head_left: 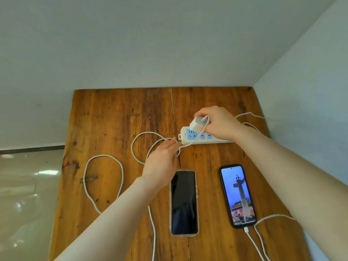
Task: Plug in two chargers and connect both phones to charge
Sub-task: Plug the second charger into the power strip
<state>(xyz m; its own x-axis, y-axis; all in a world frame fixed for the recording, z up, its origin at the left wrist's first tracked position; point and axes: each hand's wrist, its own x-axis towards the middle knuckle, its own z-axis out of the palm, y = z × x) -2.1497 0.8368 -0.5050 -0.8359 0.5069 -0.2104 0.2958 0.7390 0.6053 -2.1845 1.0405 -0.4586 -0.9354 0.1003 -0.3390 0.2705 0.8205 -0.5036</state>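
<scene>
A white cable [105, 178] is lying in loose loops across the left part of the wooden table [116, 113], one big loop sitting near the left edge and another curling toward the middle, and a strand of it is running down off the near edge. The person's left hand [162, 159] is reaching in over the middle of the table with the fingers loosely extended, resting on or just above that cable where the loops are crossing; whether the fingers are actually pinching the cable cannot be told. Just below this hand the dark-screened phone [184, 202] is lying face up, with no cable showing at its near end. Beyond it, toward the far side of the table, the white power strip [190, 137] is lying with blue socket faces showing, and the person's right hand [218, 123] is closing its fingers around a white charger [197, 123], holding it tilted right at the strip's sockets; whether its prongs are seated cannot be told. Further right, the lit phone [238, 194] is lying face up showing a picture, and a second white cable [252, 240] is sitting plugged into its near end. Another stretch of white cord [250, 114] is trailing beyond the right wrist toward the wall.
</scene>
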